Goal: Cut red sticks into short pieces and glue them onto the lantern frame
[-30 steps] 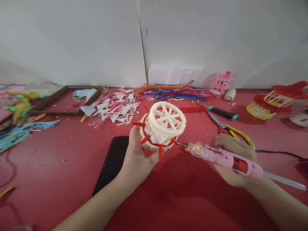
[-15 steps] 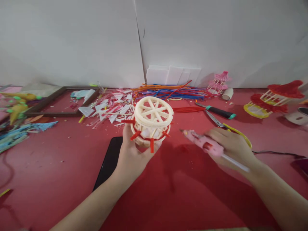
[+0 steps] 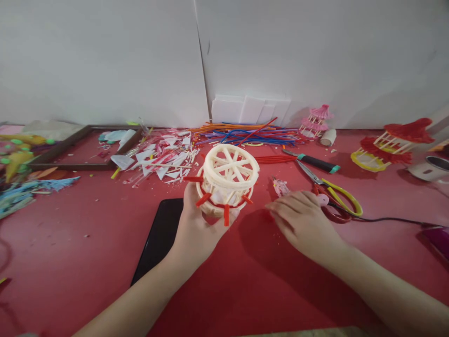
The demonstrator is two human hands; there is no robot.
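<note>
Within the grasping left hand (image 3: 196,229) sits one cream, round, spoked-top model (image 3: 229,183), four red strips (image 3: 226,215) jutting out. At the right hand (image 3: 303,227), one pink glue gun (image 3: 280,188) is mostly covered; whether it is gripped I cannot tell. Beneath both spreads a red tabletop (image 3: 266,290), backed by pale wall panels (image 3: 105,61).

Much of the pink glue gun (image 3: 280,188) is covered by the right hand (image 3: 303,224).
Only its front end and a round pink end show, so the grip cannot be read; that hand's fingertips look slightly blurred. Most fingers of the left hand (image 3: 196,236) are hidden behind the cream wheel-topped frame (image 3: 231,166), and its wrist covers part of a black slab (image 3: 154,252). The right edge clips a mug (image 3: 426,170) and a purple object (image 3: 438,241); the left edge cuts blue strips (image 3: 35,193). Specks (image 3: 86,236) on the red table (image 3: 105,262) are too small to identify.
</note>
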